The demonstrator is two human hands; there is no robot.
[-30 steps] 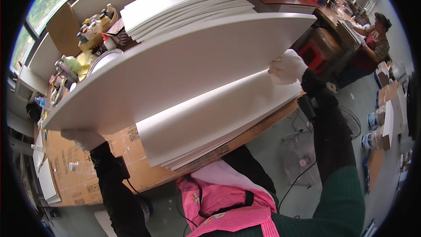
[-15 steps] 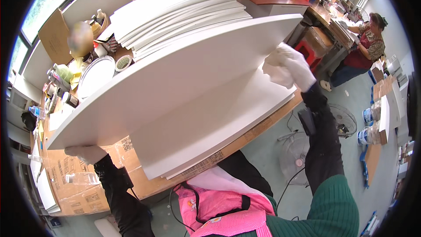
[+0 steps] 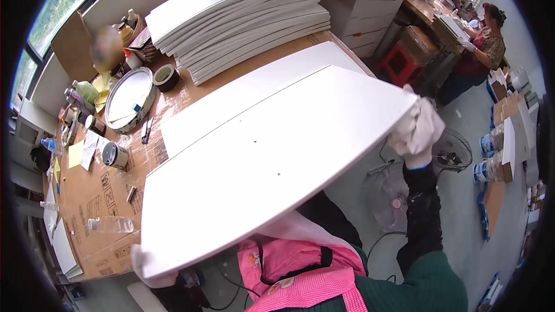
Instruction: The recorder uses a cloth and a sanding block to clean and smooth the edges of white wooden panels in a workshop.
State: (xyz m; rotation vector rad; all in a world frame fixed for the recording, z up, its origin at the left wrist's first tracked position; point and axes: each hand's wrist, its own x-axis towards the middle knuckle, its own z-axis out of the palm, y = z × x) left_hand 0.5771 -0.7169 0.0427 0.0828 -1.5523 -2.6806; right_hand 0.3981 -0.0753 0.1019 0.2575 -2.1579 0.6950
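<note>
Holding one broad white panel face-up in front of me, a hand at each end of its near edge.

Head view, the only one. My gloved left hand is clamped on the near-left corner; the panel covers part of that hand, so I can't say how the fingers underneath sit. My gloved right hand is wrapped around the near-right corner, bunched against the edge. The near edge juts past the cardboard-covered table toward my pink apron; beyond the far edge, a second white panel lies over the table.

Handling, as I judge it: share the weight evenly between both corners, so a board this wide doesn't twist or dip. Grip by the edges, leaving the smooth face untouched. Guard the lower panel from scraping. Mind the dark jar and the clear bottle off to the left.

Count. Gripped panels: one. Dark dots plain on its face: two. Panels showing just beyond: one. Tall panel stack at the back: one. Dark jar: one. Clear bottle, lying on its side: one. Round white-topped pan: one. Floor fans to my right: two. Red stool: one. Co-worker, well apart: one.
</note>
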